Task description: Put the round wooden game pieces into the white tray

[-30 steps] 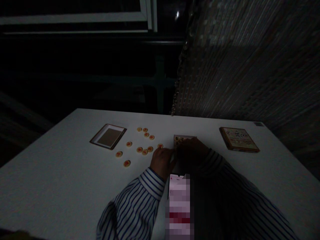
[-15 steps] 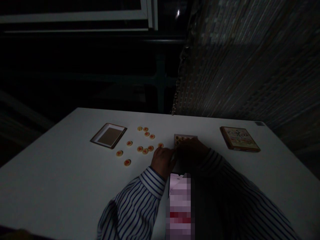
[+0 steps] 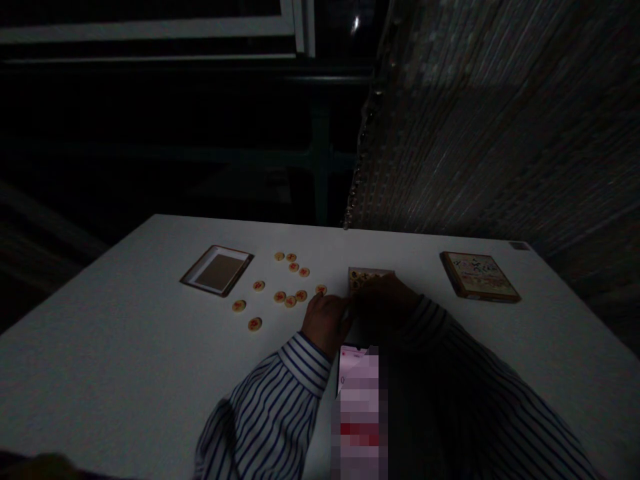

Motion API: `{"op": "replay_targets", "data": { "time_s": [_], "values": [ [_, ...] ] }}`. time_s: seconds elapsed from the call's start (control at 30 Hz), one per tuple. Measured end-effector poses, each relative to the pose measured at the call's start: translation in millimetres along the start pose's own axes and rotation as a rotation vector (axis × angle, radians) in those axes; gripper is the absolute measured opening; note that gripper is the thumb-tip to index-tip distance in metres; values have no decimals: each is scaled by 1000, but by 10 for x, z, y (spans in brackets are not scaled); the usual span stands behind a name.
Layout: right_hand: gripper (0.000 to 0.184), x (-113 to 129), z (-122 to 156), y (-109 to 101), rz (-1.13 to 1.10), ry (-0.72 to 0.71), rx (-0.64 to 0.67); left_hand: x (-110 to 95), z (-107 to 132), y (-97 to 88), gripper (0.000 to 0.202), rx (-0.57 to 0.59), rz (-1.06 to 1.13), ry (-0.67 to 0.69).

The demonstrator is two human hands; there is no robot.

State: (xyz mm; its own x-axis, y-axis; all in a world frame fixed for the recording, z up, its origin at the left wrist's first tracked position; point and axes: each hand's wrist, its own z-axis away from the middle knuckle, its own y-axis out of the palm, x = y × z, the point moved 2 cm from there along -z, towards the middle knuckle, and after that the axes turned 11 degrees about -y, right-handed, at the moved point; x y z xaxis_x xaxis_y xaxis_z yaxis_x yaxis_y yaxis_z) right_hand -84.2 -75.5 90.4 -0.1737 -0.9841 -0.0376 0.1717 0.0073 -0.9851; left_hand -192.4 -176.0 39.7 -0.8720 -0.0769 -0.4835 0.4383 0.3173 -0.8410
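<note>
Near the table's middle my left hand (image 3: 326, 323) has its fingers curled together. Its fingertips point right, close to the near left corner of a small box (image 3: 352, 272) filled with rows of round xiangqi pieces (image 3: 365, 275); what the fingers grip is too dark to make out. My right hand (image 3: 387, 301) lies over the near right part of that box, in deep shadow, so its fingers do not show. One loose xiangqi piece (image 3: 321, 290) lies just beyond my left hand's fingers. Several more red-marked pieces (image 3: 291, 301) are scattered to the left.
A shallow, pale-lined box part (image 3: 245, 265) lies at the left on the white table (image 3: 150, 347). A closed box (image 3: 481, 275) with a printed lid is at the right. Below my hands lies a lit phone (image 3: 357, 373). A bead curtain (image 3: 450, 133) hangs behind.
Both hands stay almost where they were, at the small box. The loose pieces lie in the same arrangement, with only a slight shift of the view.
</note>
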Motion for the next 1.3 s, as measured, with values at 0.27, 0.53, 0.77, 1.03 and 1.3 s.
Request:
{"op": "replay_targets", "data": {
  "time_s": [0.27,0.53,0.77,1.03,1.3],
  "values": [
    [26,9,26,-42,-41,-19,39,-27,-2,-23,26,7,10,-10],
    [26,6,22,-7,-38,-2,8,-2,4,8,26,-9,13,5],
    [25,-3,15,0,-68,-15,-9,5,8,9,24,-12,12,10],
    [25,-8,14,-12,-53,-21,31,-7,3,0,26,-3,1,6],
    [23,10,28,-27,-69,-30,6,0,3,5,25,3,11,18]
  ]
}}
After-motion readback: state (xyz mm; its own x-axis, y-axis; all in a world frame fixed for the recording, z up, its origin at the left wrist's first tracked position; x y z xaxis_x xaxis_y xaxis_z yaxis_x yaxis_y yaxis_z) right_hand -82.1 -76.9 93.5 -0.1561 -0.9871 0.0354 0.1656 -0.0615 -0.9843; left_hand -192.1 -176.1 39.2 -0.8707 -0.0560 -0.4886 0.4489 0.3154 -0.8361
